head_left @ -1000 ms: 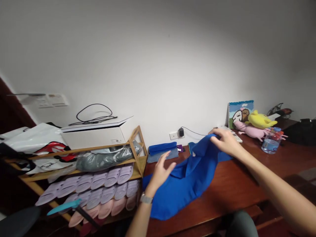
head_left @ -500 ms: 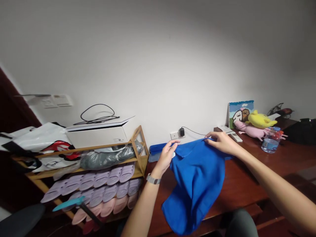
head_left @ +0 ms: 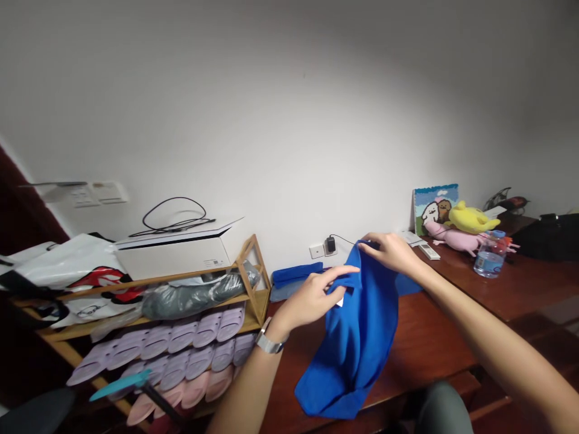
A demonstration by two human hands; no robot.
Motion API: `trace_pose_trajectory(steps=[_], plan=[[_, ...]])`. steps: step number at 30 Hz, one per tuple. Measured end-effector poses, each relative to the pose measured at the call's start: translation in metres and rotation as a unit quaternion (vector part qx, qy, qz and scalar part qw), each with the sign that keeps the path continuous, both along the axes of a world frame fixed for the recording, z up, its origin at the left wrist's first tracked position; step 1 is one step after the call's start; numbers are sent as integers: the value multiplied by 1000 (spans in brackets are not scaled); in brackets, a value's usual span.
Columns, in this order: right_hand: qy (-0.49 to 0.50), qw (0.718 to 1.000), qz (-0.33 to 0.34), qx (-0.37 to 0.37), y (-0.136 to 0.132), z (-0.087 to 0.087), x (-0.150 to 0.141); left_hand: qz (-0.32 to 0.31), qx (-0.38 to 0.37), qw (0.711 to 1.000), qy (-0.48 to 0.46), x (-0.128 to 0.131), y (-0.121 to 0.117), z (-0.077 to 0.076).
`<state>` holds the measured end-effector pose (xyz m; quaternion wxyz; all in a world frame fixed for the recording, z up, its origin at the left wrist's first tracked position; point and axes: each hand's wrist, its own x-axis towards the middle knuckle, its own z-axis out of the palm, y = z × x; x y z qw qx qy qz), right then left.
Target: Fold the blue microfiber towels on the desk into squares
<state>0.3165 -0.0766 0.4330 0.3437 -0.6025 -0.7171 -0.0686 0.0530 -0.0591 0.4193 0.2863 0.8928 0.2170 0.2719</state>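
A blue cloth [head_left: 362, 337], likely a garment, hangs in folds between my hands, its lower end on the brown table [head_left: 425, 337]. My right hand [head_left: 386, 250] pinches its top edge, thumb and fingers closed on it. My left hand [head_left: 319, 295], with a metal watch band on the wrist, is lower and to the left, gripping a folded edge of the same cloth. A small white tag [head_left: 341, 301] shows just under the left thumb. Another blue piece [head_left: 408, 284] lies on the table behind the right wrist; I cannot tell whether it belongs to the held cloth.
Folded blue and grey cloths [head_left: 296, 274] lie against the wall near a plug [head_left: 330, 244]. Left stands a wooden rack [head_left: 254, 277] with slippers [head_left: 181, 337] and a white box [head_left: 176, 256]. Right are plush toys [head_left: 473, 218], a water bottle [head_left: 490, 259] and a remote [head_left: 429, 251].
My left hand has moved right and a little down, closer to my right hand. The cloth's top, stretched wide before, is now gathered narrower. My view has shifted slightly.
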Motion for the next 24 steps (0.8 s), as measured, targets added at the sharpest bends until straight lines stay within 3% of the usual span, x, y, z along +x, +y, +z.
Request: trace_pose_trajectory(steps=[4,6,9,11,15,19,22,24], plan=[[12,997,72,18,18,6,-19,39,46,998,-2,16,-16,20],[23,994,105,29,24,7,-23,88,74,993,-4,16,-16,26],[31,994,101,37,24,7,-21,198,138,971,1,-1,-6,30],[33,995,91,30,18,8,-19,235,176,956,-19,-16,5,31],[29,992,121,10,3,14,-30,217,188,955,-73,-27,18,32],[47,983,178,30,-4,20,-54,148,184,970,-58,3,6,34],[119,972,195,53,-4,25,-62,103,178,975,-80,23,-2,41],[208,951,228,14,-4,26,-57,90,159,981,-64,26,-3,47]])
